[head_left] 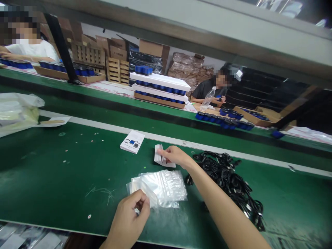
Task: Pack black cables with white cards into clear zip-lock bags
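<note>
Left hand (pixel 129 216) pinches bags (pixel 166 186), right (pixel 176 156) cards (pixel 160 157); cables (pixel 228 180) beside.

Bare left grip (pixel 129 218), bare right grip (pixel 175 155); forearms bare up to frame edge.

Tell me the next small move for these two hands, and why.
Probably peel the top card off the stack of white cards with the right hand and carry it to the clear bag. The right fingertips already sit on that stack, the left hand pinches one bag at the edge of the bag pile, and cards and bags lie apart.
</note>
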### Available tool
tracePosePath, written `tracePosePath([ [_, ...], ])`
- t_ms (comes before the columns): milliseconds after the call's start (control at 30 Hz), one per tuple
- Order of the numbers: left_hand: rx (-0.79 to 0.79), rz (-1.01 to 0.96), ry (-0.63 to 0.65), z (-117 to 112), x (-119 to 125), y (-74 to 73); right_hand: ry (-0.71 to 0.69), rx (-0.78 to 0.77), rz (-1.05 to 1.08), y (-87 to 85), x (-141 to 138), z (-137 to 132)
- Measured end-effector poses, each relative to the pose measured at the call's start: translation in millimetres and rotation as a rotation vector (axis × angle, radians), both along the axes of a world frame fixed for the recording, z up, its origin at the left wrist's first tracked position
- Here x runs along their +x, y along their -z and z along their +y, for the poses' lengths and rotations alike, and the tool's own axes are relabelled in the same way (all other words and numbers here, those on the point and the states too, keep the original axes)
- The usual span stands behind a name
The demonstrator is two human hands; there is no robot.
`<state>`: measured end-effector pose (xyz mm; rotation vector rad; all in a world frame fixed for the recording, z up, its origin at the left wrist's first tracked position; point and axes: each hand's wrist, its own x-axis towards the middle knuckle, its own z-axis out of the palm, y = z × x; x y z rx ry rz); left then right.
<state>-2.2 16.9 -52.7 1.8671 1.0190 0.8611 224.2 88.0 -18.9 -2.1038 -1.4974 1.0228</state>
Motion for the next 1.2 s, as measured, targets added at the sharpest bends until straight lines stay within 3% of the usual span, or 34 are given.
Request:
tracePosePath([
  [300, -0.067, -0.035, -0.029, -2.2, 0.2, -0.2, 0.113, 0.157, 0.132, 5.6, 6.3, -13.1],
  [467, -0.197, -0.101, -0.021, 2.1, -1.9, 9.0, 0.238, 0.471, 0.032, -12.4, -12.8, -69.5],
  [567, -0.344, -0.220, -0.076, 5.0, -0.4, 10.7, 0.169, 0.578, 0.002, -17.9, -41.2, -117.4],
  [700, -0.360, -0.280, -0.159, 4.0, 3.3, 6.6, -0.127, 0.769, -0.125, -3.9, -78.6, -149.5],
  [800, -0.233, -0.219, -0.220, 0.8, 4.7, 2.2, -0.167, 0.782, -0.195, 11.1, -96.2, -146.6],
  [867, -0.151, -0.182, -0.269, -0.6, 4.6, -0.6, -0.094, 0.800, -0.169, 18.1, -104.1, -141.9],
  [967, -0.060, -0.150, -0.370, -0.2, 4.1, -5.4, 0.186, 0.776, -0.010, 25.8, -115.0, -141.4],
  [1067, 0.015, -0.128, -0.449, 2.3, 4.0, -10.1, 0.411, 0.689, 0.290, 36.1, -126.6, -147.7],
  [1133, 0.052, -0.113, -0.453, 4.6, 3.8, -12.0, 0.391, 0.598, 0.547, 43.8, -131.4, -152.4],
  [1200, 0.076, -0.088, -0.418, 7.0, 3.3, -12.4, 0.316, 0.512, 0.652, 48.1, -130.7, -156.0],
])
